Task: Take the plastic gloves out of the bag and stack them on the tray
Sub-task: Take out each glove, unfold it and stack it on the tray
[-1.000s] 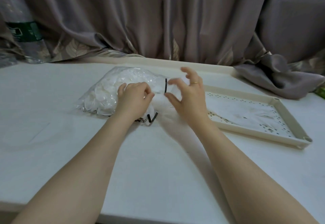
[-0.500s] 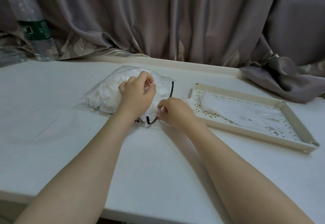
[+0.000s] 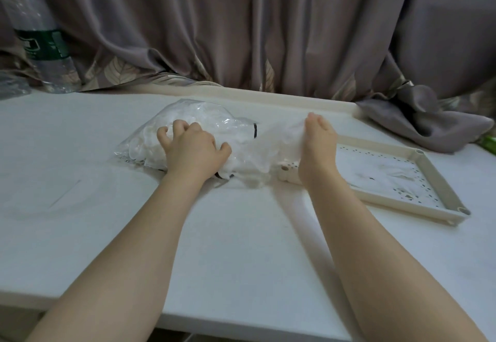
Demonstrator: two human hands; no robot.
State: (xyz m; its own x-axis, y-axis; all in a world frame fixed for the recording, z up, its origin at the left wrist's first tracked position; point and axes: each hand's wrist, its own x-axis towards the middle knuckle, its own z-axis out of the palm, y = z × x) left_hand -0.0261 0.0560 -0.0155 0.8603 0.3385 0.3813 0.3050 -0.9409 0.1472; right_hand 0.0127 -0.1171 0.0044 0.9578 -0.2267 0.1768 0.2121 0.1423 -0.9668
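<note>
Left hand [image 3: 192, 148] palm-down with curled fingers; right hand [image 3: 318, 143] raised, edge-on, fingers pinched together.

No legible text is present. The bottle [image 3: 40, 44], standing at the far left against the curtain [image 3: 241, 25], carries a green label [image 3: 41, 44] with white print too blurred to read. The bag [image 3: 188, 124] bears black marks, unreadable.

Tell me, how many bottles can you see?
1. The bottle with a green label stands at the far left of the table, against the curtain. Its top is cut off by the picture edge, and others may be hidden out of view.
</note>
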